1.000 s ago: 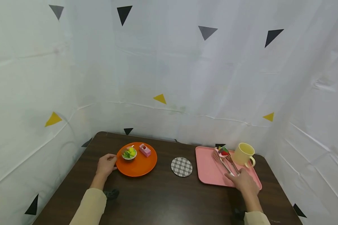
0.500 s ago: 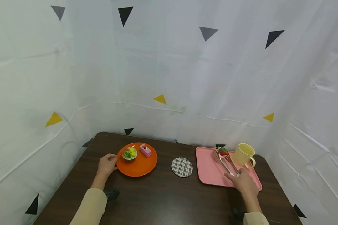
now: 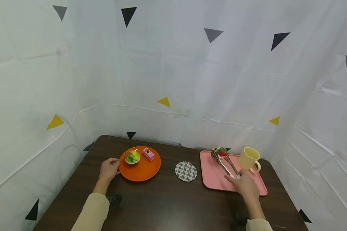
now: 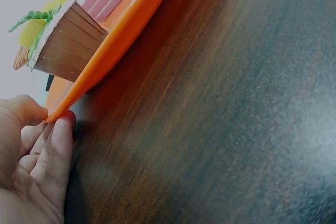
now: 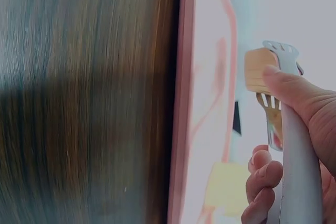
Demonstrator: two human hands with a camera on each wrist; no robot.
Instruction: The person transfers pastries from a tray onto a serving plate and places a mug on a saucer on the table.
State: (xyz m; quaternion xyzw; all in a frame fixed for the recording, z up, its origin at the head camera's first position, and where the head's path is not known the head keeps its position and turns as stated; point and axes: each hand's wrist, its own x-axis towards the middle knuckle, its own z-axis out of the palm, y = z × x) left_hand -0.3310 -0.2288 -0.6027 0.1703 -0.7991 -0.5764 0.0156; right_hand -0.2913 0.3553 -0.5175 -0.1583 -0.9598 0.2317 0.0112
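My left hand (image 3: pixel 109 169) pinches the near-left rim of a round orange plate (image 3: pixel 144 171), thumb above and fingers below. A small bowl (image 4: pixel 71 43) of yellow and green food stands on the plate beside a pink cake slice (image 3: pixel 148 154) with a red topping. My right hand (image 3: pixel 245 184) grips metal serving tongs (image 3: pixel 223 166). Between the tongs' slotted ends sits a small beige piece of cake (image 5: pixel 260 69), with red and green topping seen in the head view. Tongs and cake are over the pink tray (image 3: pixel 212 178), the cake near its back edge.
A yellow mug (image 3: pixel 248 158) stands on the tray's back right. A round checked coaster (image 3: pixel 186 171) lies on the dark wooden table (image 3: pixel 167 205) between plate and tray. A white patterned curtain (image 3: pixel 191 70) hangs behind and at both sides.
My right hand has moved a little left, carrying the tongs and the cake piece left and slightly up. My left hand and the plate have stayed put.
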